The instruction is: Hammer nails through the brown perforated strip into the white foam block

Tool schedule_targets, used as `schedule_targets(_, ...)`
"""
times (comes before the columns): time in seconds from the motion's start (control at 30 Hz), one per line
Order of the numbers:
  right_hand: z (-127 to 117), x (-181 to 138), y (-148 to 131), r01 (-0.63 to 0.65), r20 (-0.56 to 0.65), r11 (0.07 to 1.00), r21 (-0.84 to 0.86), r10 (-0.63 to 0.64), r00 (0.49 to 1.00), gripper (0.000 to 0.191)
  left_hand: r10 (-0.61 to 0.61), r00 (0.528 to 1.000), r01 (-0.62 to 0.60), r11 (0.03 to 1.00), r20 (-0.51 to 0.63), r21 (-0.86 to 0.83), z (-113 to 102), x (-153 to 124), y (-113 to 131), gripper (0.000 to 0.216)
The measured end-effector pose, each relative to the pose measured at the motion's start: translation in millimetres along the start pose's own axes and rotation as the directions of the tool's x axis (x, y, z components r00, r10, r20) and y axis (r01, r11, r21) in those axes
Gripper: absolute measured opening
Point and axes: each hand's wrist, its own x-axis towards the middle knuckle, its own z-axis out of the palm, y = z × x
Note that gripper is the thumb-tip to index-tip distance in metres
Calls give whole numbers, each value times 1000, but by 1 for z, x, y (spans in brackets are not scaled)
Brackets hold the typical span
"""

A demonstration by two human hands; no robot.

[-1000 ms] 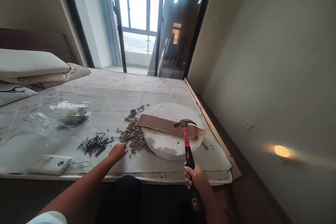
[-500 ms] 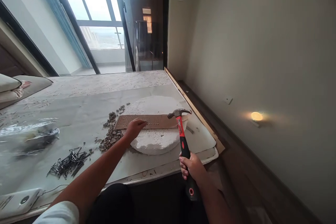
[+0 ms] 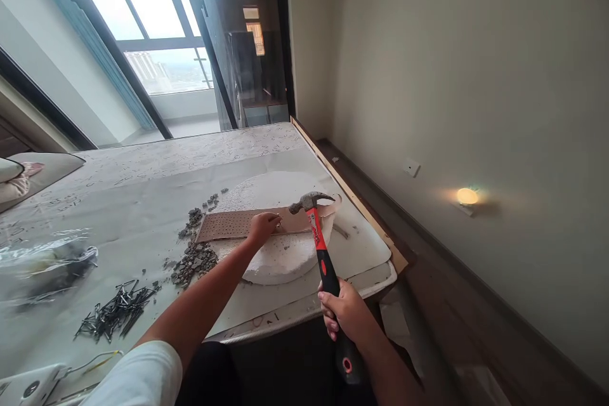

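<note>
My right hand (image 3: 346,316) is wrapped round the red-and-black handle of a claw hammer (image 3: 318,242), whose steel head hovers just above a brown perforated strip (image 3: 228,224). That strip lies across a round white foam disc (image 3: 280,257) on the covered bed. My left hand (image 3: 263,226) rests on the strip near its middle, fingers pinched together on something too small to make out, just left of the hammer head.
A pile of small grey stones (image 3: 193,258) lies left of the disc, and a heap of dark nails (image 3: 114,312) sits further left. A clear plastic bag (image 3: 45,266) and a white device (image 3: 31,384) lie at the left edge. A wall (image 3: 476,76) stands close on the right.
My left hand went from the stone pile up onto the brown strip. The hammer head shifted slightly left towards that hand. The view swung right and down.
</note>
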Motion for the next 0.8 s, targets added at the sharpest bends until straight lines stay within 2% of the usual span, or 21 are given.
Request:
schedule_targets(0.17,1,-3,-7,-34,50,999,-5,34,998,32,-3,1000,3,1000,-1,-28,3,-1,-4,36)
schedule_targets(0.37,2,-2,-7,-39,33,999,-26,40,999,34,21,1000,-20,1000,-12,11,6,-2,-3,34)
schedule_targets(0.57,4,-4,-9,-44,22,998,-52,45,999,34,91,995,-89,995,-51,54,17,0,-10,29)
schedule_targets(0.8,5,-2,-7,-80,14,992,-93,82,997,35,187,982,-183,978,-35,101,25,-3,-15,34)
